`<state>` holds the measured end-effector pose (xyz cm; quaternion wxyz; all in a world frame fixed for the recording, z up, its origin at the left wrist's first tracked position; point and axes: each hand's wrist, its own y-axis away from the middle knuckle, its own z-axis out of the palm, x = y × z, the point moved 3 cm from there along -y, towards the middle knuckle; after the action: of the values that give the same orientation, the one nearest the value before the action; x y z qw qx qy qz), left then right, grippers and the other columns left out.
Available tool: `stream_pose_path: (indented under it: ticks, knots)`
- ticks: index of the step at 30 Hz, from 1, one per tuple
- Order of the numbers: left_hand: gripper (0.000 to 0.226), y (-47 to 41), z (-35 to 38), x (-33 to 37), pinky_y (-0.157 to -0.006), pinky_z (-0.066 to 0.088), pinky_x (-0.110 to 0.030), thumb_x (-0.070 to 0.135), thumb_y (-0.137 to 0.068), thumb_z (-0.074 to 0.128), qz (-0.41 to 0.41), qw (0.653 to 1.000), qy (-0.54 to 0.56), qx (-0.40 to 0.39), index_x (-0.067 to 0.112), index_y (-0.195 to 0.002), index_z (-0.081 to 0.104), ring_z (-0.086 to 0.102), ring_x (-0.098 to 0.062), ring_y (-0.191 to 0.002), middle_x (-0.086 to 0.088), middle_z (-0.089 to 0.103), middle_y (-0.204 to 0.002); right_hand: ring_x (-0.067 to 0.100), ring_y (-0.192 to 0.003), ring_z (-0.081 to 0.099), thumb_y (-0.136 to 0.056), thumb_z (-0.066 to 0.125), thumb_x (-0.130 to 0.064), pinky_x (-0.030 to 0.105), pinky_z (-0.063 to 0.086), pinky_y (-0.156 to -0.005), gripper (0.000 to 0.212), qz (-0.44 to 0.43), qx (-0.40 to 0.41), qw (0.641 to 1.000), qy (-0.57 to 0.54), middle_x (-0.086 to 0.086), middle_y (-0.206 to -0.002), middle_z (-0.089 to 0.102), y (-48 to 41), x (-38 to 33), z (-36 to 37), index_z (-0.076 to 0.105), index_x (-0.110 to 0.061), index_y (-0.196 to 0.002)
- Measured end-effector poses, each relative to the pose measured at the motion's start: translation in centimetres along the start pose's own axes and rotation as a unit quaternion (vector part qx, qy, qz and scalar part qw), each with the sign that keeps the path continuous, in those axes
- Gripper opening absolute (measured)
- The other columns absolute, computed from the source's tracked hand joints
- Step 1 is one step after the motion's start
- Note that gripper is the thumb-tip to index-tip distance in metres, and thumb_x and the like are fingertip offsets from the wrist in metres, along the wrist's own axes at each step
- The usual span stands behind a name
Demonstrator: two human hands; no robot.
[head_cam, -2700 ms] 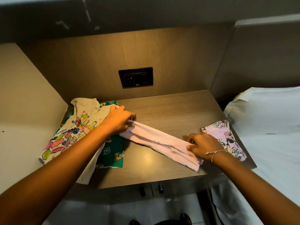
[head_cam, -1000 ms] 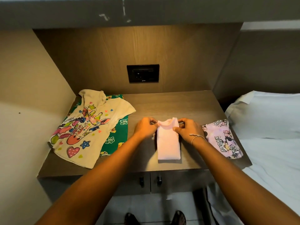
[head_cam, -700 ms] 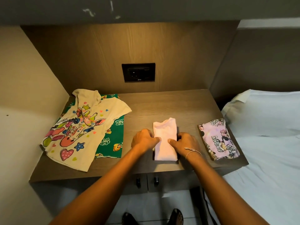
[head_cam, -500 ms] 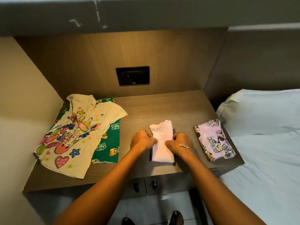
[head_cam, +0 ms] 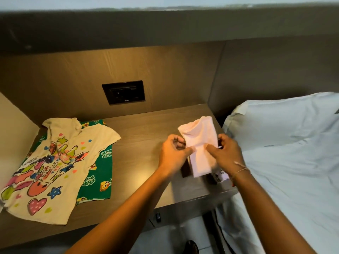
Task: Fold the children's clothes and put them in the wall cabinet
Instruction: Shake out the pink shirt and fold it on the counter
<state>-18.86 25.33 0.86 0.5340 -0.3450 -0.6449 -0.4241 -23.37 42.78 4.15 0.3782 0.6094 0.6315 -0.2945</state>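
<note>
Two hands hold a folded pink garment (head_cam: 199,143) above the counter's (head_cam: 145,143) right end.

Left hand (head_cam: 174,153) and right hand (head_cam: 224,154) pinch its sides, fingers closed on the cloth, hiding most of a printed garment (head_cam: 222,176) beneath. Left lie a cream shirt (head_cam: 55,162) over a green cloth (head_cam: 99,173); a socket (head_cam: 123,92) behind, a bed (head_cam: 293,162) right.

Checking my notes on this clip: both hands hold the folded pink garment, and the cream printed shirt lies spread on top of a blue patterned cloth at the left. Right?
One thing is wrong: the cloth under the cream shirt is green, not blue, as the head view shows. The rest stands: left hand and right hand both hold the folded pink garment.
</note>
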Motion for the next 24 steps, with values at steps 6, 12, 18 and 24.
stream_pose_path:
  ticks: [6, 12, 18, 24]
  knots:
    - [0.044, -1.1, 8.0, -0.1, -0.07, 0.053, -0.043, 0.015, -0.063, 0.087, -0.041, 0.997, -0.058, -0.035, 0.024, -0.078, 0.047, 0.061, -0.019, -0.072, 0.0, 0.063, -0.073, 0.029, -0.101, 0.059, -0.083, 0.071, -0.035, 0.047, 0.049, -0.091, 0.04, 0.061, -0.015, 0.991, 0.118, 0.008, -0.127, 0.061, -3.9, 3.8, -5.1, 0.05, -0.024, -0.116]
    - [0.061, 0.7, 7.7, -1.9, -0.096, 0.038, -0.035, 0.057, -0.074, 0.069, 0.167, 0.901, -0.4, -0.032, 0.027, -0.121, 0.045, 0.045, -0.019, -0.117, 0.003, 0.052, -0.126, 0.031, -0.115, 0.057, -0.083, 0.063, -0.053, 0.048, 0.048, -0.093, 0.063, 0.016, -0.042, 0.978, 0.203, 0.006, -0.135, 0.055, -3.2, 8.3, -4.7, 0.038, -0.028, -0.136]
    - [0.106, -0.2, 8.6, -3.8, -0.117, -0.006, -0.056, 0.086, -0.075, 0.032, 0.222, 0.781, -0.547, -0.202, 0.021, -0.154, 0.006, -0.013, -0.024, -0.149, -0.001, -0.001, -0.164, 0.027, -0.147, 0.011, -0.091, 0.027, -0.062, 0.051, 0.017, -0.118, 0.069, -0.18, -0.177, 0.898, 0.36, -0.005, -0.162, 0.002, -4.9, 9.7, -4.3, 0.0, -0.039, -0.15]
    - [0.118, -1.7, 8.3, -4.9, -0.115, -0.012, -0.059, 0.096, -0.065, 0.022, 0.187, 0.744, -0.602, -0.221, 0.023, -0.154, -0.004, -0.02, -0.026, -0.147, 0.0, -0.01, -0.163, 0.023, -0.147, -0.015, -0.087, 0.012, -0.065, 0.05, -0.004, -0.118, 0.067, -0.147, -0.21, 0.88, 0.399, -0.005, -0.159, -0.02, -5.3, 11.9, -2.9, -0.027, -0.045, -0.138]
